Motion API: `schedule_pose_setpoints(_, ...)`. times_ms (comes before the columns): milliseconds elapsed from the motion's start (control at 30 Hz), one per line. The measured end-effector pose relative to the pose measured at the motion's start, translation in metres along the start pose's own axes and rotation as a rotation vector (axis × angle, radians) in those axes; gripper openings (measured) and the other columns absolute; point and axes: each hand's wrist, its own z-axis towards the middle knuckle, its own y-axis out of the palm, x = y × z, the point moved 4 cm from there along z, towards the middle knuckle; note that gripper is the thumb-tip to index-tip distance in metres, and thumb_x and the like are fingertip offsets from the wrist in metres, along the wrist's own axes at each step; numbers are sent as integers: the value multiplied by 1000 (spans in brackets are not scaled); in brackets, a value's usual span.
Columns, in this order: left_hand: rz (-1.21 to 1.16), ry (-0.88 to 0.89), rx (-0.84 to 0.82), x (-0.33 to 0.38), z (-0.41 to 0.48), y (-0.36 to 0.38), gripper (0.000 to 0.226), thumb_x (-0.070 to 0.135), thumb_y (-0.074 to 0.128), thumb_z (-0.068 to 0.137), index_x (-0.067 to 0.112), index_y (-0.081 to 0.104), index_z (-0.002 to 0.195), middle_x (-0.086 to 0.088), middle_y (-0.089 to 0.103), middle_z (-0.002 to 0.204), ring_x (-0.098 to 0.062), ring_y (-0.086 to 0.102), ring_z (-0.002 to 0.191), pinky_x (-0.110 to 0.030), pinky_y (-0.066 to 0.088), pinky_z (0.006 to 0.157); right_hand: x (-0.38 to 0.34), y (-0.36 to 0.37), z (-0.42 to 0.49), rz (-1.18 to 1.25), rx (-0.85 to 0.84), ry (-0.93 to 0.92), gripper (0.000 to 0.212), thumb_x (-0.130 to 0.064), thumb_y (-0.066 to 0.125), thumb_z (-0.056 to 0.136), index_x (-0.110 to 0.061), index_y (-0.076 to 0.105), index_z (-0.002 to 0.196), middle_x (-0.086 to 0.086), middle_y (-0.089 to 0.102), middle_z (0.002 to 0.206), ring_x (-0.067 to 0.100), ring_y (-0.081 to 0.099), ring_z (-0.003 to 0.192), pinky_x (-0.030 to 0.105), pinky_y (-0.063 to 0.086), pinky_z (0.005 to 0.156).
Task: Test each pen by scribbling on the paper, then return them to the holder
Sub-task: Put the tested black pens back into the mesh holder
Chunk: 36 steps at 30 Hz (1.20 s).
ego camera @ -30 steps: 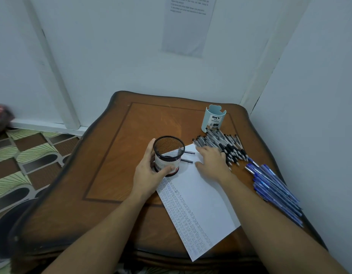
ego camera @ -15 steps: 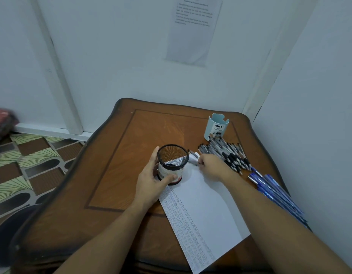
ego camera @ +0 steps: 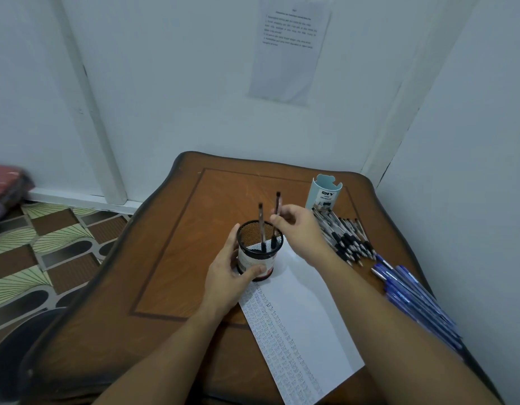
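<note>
The left hand closes its grip round the mesh holder on the surface. The right hand pinches a pen, its tip inside, beside a second pen.

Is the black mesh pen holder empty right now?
No, two pens stand in the mesh holder gripped by the left hand, the right hand pinching the taller pen.

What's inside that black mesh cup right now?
Two pens stand in the mesh holder, dark ends down: a free pen and a taller pen pinched by the right hand. The left hand grips the holder. Their tips are lost in the dark bottom.
</note>
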Motion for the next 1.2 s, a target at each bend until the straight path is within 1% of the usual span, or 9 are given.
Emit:
schedule_pose_setpoints(100, -6, -3, -2, -2, 0, 0, 95, 24, 83, 76, 49, 26, 148, 42, 49, 125, 5, 51, 123, -23, 45, 102, 15, -12, 1, 6, 52, 28, 24, -22, 69, 93, -12, 68, 115, -8, 64, 92, 9, 60, 89, 22, 48, 79)
schedule_pose_setpoints(200, -26, -5, -3, -2, 1, 0, 95, 24, 83, 76, 46, 27, 150, 27, 55, 133, 5, 51, 124, -29, 46, 105, 28, -33, 4, -36, 121, 50, 31, -25, 68, 94, -11, 66, 121, -2, 66, 104, 14, 61, 102, 20, 47, 79)
schedule_pose_setpoints(333, -53, -11, -21, -5, 2, 1, 96, 28, 82, 76, 46, 25, 150, 21, 55, 137, 2, 50, 126, -35, 45, 107, 58, -81, 19, -251, 213, 182, 41, -29, 71, 91, -17, 61, 129, 3, 58, 138, 22, 52, 128, 37, 45, 101)
schedule_pose_setpoints(433, -47, -9, -18, -4, 2, 2, 95, 27, 82, 76, 54, 25, 147, 24, 55, 135, 4, 50, 125, -32, 46, 106, 80, -103, 31, -572, 91, 354, 73, -45, 74, 85, -21, 44, 147, 5, 45, 152, 28, 41, 139, 54, 32, 114)
schedule_pose_setpoints(533, -50, -4, -10, -4, 3, 2, 96, 22, 83, 76, 57, 25, 144, 24, 57, 133, 4, 52, 123, -28, 46, 105, 95, -99, 39, -559, -70, 435, 93, -51, 79, 78, -22, 32, 153, 6, 44, 154, 31, 41, 139, 58, 29, 115)
schedule_pose_setpoints(667, -73, -15, -17, -7, 4, 3, 98, 20, 84, 75, 49, 27, 149, 20, 59, 133, 1, 53, 124, -33, 46, 106, 98, -95, 47, -500, -92, 424, 91, -38, 84, 76, -16, 36, 149, 8, 52, 143, 28, 53, 126, 49, 42, 107)
schedule_pose_setpoints(800, -73, -18, -24, -8, 3, 3, 97, 25, 84, 75, 48, 26, 150, 19, 58, 135, -2, 53, 125, -38, 47, 106, 101, -93, 51, -553, -115, 471, 99, -42, 86, 72, -15, 32, 150, 13, 42, 150, 32, 46, 133, 53, 42, 109)
schedule_pose_setpoints(967, -69, -13, -15, -6, 3, 3, 95, 27, 84, 76, 52, 26, 148, 22, 57, 135, 1, 52, 125, -35, 47, 106, 98, -87, 53, -642, -160, 454, 88, -44, 83, 75, -14, 34, 142, 10, 54, 135, 29, 55, 120, 49, 47, 103)
schedule_pose_setpoints(1200, -73, -3, -6, -5, 3, 2, 98, 21, 84, 74, 54, 26, 145, 24, 56, 134, 5, 51, 124, -25, 45, 104, 97, -83, 50, -587, -145, 386, 77, -27, 79, 82, -12, 35, 143, 12, 51, 142, 29, 54, 124, 47, 48, 102)
